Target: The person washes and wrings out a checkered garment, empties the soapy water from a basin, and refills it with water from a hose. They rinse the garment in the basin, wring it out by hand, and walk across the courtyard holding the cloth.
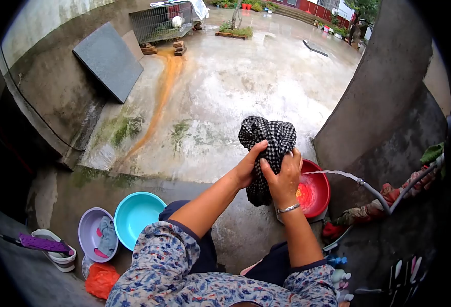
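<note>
The left hand [246, 169] and right hand [285, 180] clamp their fingers around the bunched black-and-white checked cloth [280, 134], with the red basin [326, 198] at its four o'clock; gathering loose folds inward steadies the grip.

Both arms out front, converging. Left forearm [205, 207] slants inward; left grip [248, 166] closed, thumb extended forward, fingers mostly hidden. Right forearm [303, 235] steeper in view, also angled inward; right grip [284, 179] closed near the left one, back of hand showing, thumb pointing forward and left, fingers bent. Legs apart below.
</note>
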A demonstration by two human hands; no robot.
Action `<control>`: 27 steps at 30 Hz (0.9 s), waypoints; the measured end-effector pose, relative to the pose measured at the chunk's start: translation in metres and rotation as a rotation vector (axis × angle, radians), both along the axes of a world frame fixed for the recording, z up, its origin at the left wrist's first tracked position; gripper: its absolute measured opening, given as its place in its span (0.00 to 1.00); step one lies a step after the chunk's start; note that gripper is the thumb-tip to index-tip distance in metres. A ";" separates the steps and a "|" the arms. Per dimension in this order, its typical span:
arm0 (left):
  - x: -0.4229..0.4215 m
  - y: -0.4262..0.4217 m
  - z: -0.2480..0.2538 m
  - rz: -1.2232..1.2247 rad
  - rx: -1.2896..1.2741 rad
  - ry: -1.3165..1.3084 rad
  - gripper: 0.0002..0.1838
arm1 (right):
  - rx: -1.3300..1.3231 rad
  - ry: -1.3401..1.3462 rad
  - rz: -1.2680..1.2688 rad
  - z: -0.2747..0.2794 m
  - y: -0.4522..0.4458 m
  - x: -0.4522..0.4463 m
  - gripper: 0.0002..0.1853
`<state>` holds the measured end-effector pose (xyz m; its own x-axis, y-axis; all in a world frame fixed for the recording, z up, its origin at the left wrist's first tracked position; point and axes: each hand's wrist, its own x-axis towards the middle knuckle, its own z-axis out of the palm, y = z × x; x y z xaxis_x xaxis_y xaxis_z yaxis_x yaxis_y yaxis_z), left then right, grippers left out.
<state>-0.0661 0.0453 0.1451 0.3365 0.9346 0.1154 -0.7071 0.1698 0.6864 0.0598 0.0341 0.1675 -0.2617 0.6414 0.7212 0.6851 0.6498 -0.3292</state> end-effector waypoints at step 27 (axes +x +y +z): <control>-0.018 0.005 -0.006 0.478 -0.037 0.145 0.19 | -0.927 1.331 0.529 -0.016 0.049 0.030 0.15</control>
